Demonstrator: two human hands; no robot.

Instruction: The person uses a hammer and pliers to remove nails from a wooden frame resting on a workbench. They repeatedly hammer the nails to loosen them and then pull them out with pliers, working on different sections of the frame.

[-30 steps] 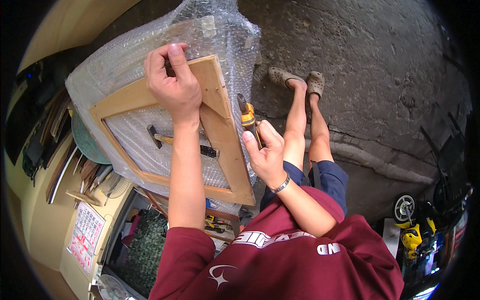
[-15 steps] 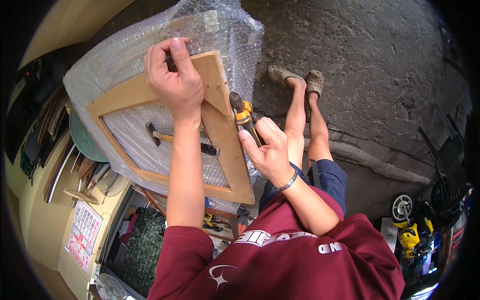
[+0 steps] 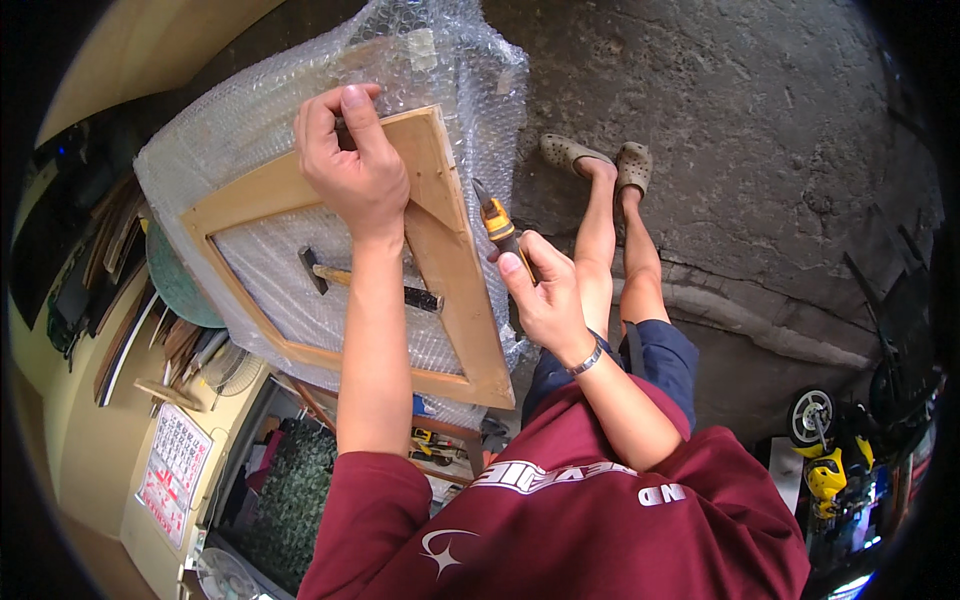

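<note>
My left hand (image 3: 352, 165) is curled over the upper edge of a light wooden frame (image 3: 455, 250), its thumb near the bent fingers. Part of the grip is hidden behind the hand. In my right hand (image 3: 548, 300) is a pair of pliers (image 3: 497, 220) with yellow and black handles, its dark jaws pointing up beside the frame's right side and apart from it. A hammer (image 3: 420, 299) lies across the frame's opening, partly covered by my left forearm. Beneath the frame spreads clear bubble wrap (image 3: 250, 120).
Wood strips (image 3: 125, 240) and a round green piece (image 3: 180, 275) stand along the left wall. Lower left are a fan (image 3: 228, 370) and a printed sheet (image 3: 175, 470). Rough concrete floor (image 3: 760, 130) stretches right, with a yellow-black small motorbike (image 3: 826, 475) at lower right.
The pliers have shifted slightly right, away from the frame's side, and turned so their jaws look thinner. My right hand moved with them; my left hand keeps its place on the frame.
</note>
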